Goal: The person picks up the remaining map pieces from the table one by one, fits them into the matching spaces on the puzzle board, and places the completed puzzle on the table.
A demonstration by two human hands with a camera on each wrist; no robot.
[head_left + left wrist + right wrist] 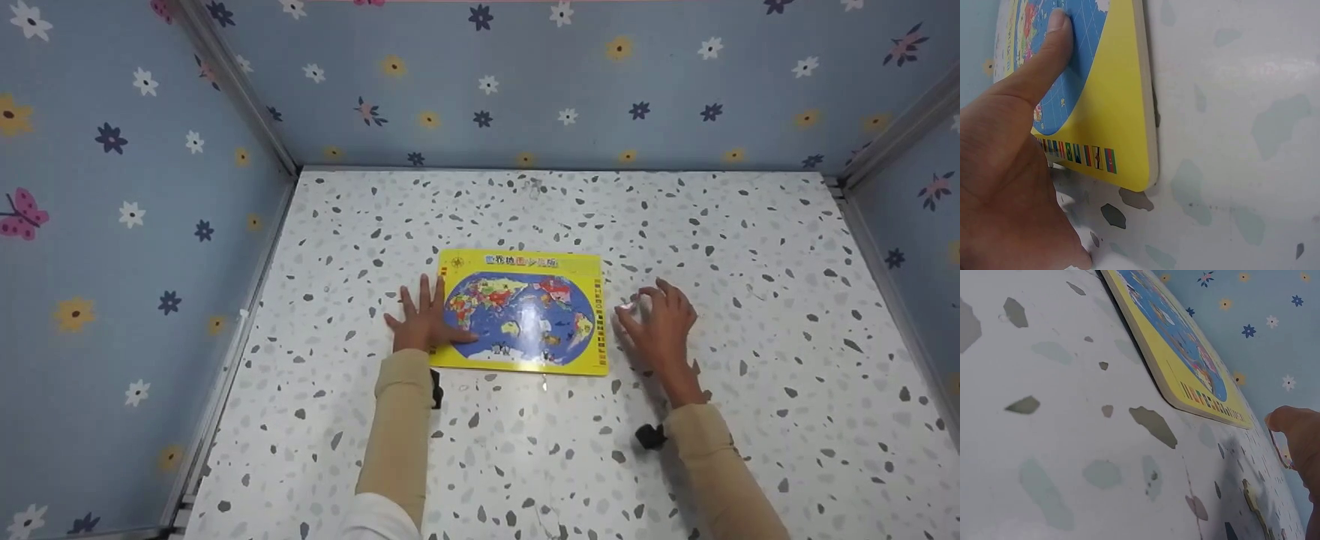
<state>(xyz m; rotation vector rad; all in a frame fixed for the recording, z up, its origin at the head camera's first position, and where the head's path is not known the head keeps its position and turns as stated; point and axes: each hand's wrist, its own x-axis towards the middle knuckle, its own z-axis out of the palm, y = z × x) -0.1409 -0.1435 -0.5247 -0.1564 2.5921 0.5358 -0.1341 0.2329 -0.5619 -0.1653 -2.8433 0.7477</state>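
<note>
Your right hand point(664, 330) has its grip together: thumb and forefinger pinch a small piece point(630, 306) just off the map's right edge. The head view shows little of it; the right wrist view catches mainly its thin edge. Your left hand point(420, 322) has its fingers apart, spread along the map's left edge, with the thumb out straight across the printed sea.

The map point(525, 315) lies flat between your hands, a yellow-bordered board with a blue world on it, flags down both sides and glare near the middle. Near your right hand, in the right wrist view, a second piece point(1252, 503) lies on the speckled worktop point(375, 225).

Farther out, tan sleeves point(401, 409) cover your forearms, and a small black device point(650, 436) sits by your right wrist. Flowered blue walls point(525, 82) rise at the worktop's far edge and sides.
</note>
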